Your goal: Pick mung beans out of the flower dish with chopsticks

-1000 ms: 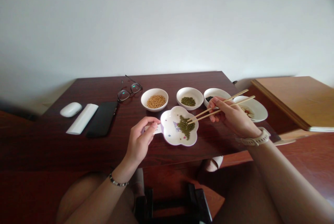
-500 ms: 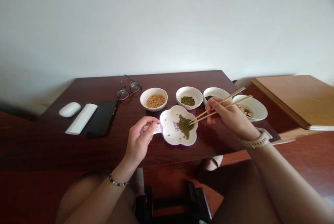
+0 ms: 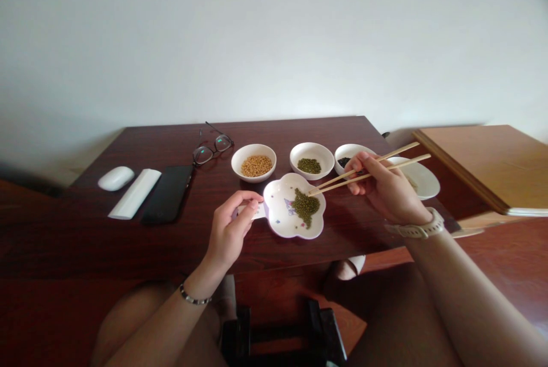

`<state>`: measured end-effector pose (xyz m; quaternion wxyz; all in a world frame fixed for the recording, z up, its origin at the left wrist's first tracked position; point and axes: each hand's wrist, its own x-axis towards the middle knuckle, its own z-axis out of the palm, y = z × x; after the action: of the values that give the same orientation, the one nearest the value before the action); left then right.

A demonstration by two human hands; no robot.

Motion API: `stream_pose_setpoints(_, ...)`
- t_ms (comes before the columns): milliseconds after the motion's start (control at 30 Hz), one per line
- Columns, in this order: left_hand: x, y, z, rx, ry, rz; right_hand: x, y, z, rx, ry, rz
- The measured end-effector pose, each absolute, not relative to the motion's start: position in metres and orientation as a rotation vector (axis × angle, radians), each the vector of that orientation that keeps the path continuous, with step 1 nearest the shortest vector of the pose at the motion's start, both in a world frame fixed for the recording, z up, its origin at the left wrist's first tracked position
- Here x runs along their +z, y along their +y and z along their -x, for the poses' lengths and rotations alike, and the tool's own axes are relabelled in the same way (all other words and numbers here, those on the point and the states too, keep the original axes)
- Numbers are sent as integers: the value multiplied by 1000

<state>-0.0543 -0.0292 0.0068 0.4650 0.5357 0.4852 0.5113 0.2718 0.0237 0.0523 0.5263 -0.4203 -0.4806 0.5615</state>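
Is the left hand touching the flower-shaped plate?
Touching: the head view shows the left hand pinching the small white tab of the flower-shaped plate between fingers and thumb.

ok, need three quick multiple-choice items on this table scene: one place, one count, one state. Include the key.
1. Where are the tips of the chopsticks in the right hand?
A. At the mung beans on the flower-shaped plate
B. On the smartphone
C. On the computer mouse

2. How many white bowls in the row behind the plate hold beans?
A. Two
B. Three
C. Five

3. How do the eyeglasses lie?
A. Folded shut
B. Inside a case
C. Temples open

Key:
1. A, the tips reach the edge of the heap.
2. B, soybeans, mung beans and dark beans.
3. C, both temples spread back from the lenses.
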Motion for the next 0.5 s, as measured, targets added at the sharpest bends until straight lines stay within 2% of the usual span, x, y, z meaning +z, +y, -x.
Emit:
stream_pose_setpoints(300, 6, -28, 55, 1239, 1182, -1294, 44, 47, -280, 971, -1048, 1007)
stream_pose_setpoints(500, 7, -27, 53, 1233, 1182, -1272, 49, 40, -267, 860, -1113, 1023)
